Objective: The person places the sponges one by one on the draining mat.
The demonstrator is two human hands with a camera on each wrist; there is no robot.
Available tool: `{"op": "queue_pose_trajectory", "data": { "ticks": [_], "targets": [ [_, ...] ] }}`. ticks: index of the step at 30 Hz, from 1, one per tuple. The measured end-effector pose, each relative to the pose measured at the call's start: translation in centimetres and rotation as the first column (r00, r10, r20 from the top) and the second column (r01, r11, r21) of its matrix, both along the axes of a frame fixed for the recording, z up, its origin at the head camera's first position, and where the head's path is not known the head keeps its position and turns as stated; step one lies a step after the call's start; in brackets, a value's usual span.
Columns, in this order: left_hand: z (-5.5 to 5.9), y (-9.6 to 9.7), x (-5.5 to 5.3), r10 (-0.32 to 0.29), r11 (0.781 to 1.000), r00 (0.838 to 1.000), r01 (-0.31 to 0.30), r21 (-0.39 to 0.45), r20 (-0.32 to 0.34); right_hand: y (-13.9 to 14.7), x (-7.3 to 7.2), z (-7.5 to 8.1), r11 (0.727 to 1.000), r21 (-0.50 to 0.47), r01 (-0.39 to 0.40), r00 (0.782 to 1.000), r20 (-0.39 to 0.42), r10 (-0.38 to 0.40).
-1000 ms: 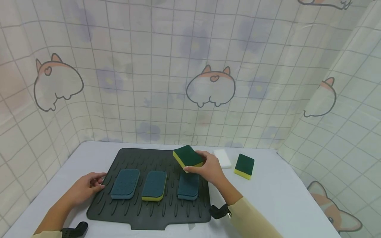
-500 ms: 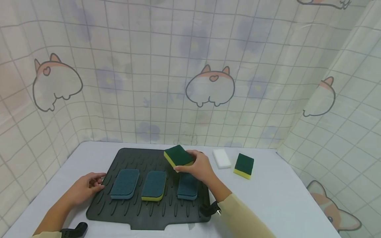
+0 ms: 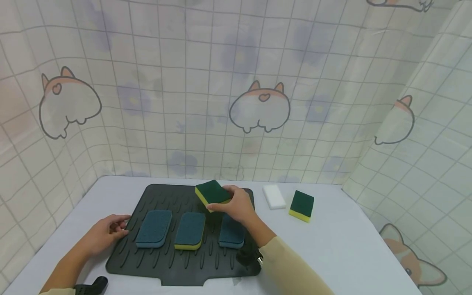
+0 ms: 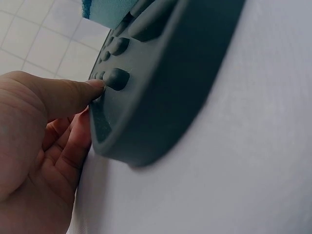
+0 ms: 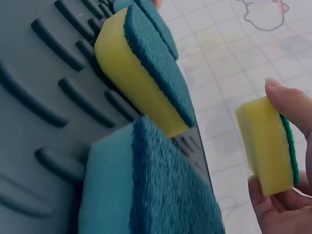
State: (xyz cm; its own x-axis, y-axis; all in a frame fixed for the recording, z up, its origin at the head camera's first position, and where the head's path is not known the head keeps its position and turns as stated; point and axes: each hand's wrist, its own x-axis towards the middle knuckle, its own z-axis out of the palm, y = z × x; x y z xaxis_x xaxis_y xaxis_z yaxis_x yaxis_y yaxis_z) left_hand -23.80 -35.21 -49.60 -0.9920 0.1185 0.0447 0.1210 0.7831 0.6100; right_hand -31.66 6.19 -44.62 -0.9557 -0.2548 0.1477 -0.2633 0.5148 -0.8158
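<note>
My right hand [image 3: 237, 205] holds a yellow sponge with a dark green scouring side [image 3: 212, 191], green face up, thumb at the near edge. It hangs over the back part of a dark grey ridged drying mat [image 3: 151, 262]. In the right wrist view the held sponge [image 5: 268, 146] sits between thumb and fingers. My left hand [image 3: 107, 231] pinches the mat's left edge; in the left wrist view the thumb [image 4: 73, 97] lies over the rim. On the mat lie a blue sponge [image 3: 154, 228], a yellow sponge with blue top [image 3: 189, 230] and another blue sponge [image 3: 231, 232], partly hidden by my right wrist.
Right of the mat, a white sponge block [image 3: 274, 196] and a second green-and-yellow sponge [image 3: 301, 205] lie on the white table [image 3: 324, 250]. A tile-patterned curtain [image 3: 206, 102] closes off the back and sides.
My right hand has carried the green-and-yellow sponge leftward over the mat, uncovering the white block. The left hand stays at the mat's edge.
</note>
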Motion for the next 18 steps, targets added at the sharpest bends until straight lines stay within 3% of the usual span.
{"op": "queue_pose_trajectory", "data": {
  "ticks": [8,18],
  "targets": [
    [-0.3,-0.1,-0.2,-0.012,1.000,1.000,0.012,0.006,-0.020,-1.6,-0.1,0.1,0.999,0.006,-0.031,1.000,0.002,0.031],
    [-0.5,-0.3,-0.2,0.016,1.000,1.000,-0.016,-0.001,-0.005,-3.3,-0.6,0.1,0.997,0.052,-0.059,0.998,0.021,0.058]
  ]
}}
